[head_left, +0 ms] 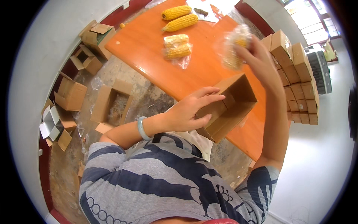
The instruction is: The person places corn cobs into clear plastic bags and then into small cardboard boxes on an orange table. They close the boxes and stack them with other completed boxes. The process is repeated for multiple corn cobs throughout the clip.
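Note:
Raised above the orange table [134, 48], my right hand [253, 52] grips plastic-wrapped corn [235, 50], blurred by motion. My left hand [194, 110] holds an open cardboard box [235, 108] at its left side, fingers over the rim, near the table's front edge. The box's inside shows no contents. Two bare yellow corn cobs [180, 22] lie at the back of the table, with two wrapped pieces of corn [177, 50] just in front of them. A small dark elongated item [200, 12] rests on a white sheet [212, 16] beside the cobs.
Several open cartons [71, 95] and loose plastic lie on the floor at left. Stacked closed boxes [298, 89] stand along the table's right side, before a grey appliance [320, 74] and a window [305, 18]. White walls surround the table.

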Demonstrator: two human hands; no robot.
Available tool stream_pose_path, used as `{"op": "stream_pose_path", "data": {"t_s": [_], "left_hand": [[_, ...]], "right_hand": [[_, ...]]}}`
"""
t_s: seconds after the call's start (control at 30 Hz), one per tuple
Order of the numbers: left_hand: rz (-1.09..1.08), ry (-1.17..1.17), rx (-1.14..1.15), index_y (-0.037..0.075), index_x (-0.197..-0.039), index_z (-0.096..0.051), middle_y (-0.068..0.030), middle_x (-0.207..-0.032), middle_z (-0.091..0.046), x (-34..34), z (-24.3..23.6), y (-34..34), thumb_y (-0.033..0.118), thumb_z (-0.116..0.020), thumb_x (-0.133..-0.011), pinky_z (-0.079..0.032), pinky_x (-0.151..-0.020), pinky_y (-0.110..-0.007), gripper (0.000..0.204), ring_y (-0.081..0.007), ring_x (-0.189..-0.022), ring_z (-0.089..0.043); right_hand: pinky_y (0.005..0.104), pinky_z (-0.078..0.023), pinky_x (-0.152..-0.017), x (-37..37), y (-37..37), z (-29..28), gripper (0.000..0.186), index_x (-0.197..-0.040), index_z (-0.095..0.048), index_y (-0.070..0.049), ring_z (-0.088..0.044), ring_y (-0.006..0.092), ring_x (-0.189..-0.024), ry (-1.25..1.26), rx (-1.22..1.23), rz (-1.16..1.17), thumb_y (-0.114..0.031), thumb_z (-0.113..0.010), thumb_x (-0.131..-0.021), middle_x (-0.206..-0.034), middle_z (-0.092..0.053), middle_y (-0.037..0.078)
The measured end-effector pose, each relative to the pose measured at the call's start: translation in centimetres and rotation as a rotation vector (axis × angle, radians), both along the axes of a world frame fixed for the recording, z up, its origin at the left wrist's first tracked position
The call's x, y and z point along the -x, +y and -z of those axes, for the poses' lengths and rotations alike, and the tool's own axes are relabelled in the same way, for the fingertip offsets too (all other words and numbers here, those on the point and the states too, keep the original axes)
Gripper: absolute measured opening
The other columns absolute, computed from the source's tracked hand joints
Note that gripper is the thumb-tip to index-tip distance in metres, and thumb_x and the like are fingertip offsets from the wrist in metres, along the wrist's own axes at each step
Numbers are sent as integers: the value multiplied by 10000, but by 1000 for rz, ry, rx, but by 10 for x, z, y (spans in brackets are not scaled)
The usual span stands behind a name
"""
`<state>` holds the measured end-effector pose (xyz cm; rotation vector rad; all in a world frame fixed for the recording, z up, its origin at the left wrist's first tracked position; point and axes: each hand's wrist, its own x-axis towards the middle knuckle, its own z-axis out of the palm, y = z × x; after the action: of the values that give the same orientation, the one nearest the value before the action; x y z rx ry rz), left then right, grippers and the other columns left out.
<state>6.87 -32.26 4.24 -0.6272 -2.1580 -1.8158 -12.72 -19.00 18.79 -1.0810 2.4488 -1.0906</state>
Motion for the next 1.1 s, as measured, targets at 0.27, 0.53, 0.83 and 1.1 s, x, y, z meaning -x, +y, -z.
{"op": "stream_pose_path", "data": {"t_s": [0.27, 0.53, 0.83, 1.1], "left_hand": [[26, -56, 5, 55, -1457, -517, -233, -1531, -429, 1, -3, 4, 21, -551, -776, -366, -1173, -444, 683, -407, -1411, -445], [1, -48, -11, 39, -1422, -539, -230, -1470, -486, 6, -1, -4, 42, -563, -760, -418, -1139, -437, 663, -397, -1361, -494], [150, -192, -200, -24, -1414, -537, -152, -1402, -578, 44, -2, -6, -14, -431, -724, -379, -1171, -384, 698, -278, -1347, -531], [210, -222, -19, -23, -1348, -593, -130, -1342, -630, 80, -18, -13, -60, -355, -828, -406, -1151, -368, 574, -214, -1290, -571]], "right_hand": [[429, -591, -758, 72, -94, 118, 633, -964, -724, 95, -750, 355, -845, 215, -650, -97, -522, -705, -828, -915, -734, 281], [396, -585, -787, 71, -76, 100, 656, -1121, -722, 50, -750, 306, -876, 125, -504, -42, -555, -699, -868, -970, -759, 207], [336, -549, -902, 16, 44, 16, 369, -1222, -714, -33, -719, 202, -1000, 109, -104, 39, -298, -671, -969, -1095, -761, 99], [380, -537, -823, -65, 129, 28, 195, -1035, -722, -36, -688, 266, -935, 380, -110, 220, -163, -734, -888, -1008, -738, 105]]}}
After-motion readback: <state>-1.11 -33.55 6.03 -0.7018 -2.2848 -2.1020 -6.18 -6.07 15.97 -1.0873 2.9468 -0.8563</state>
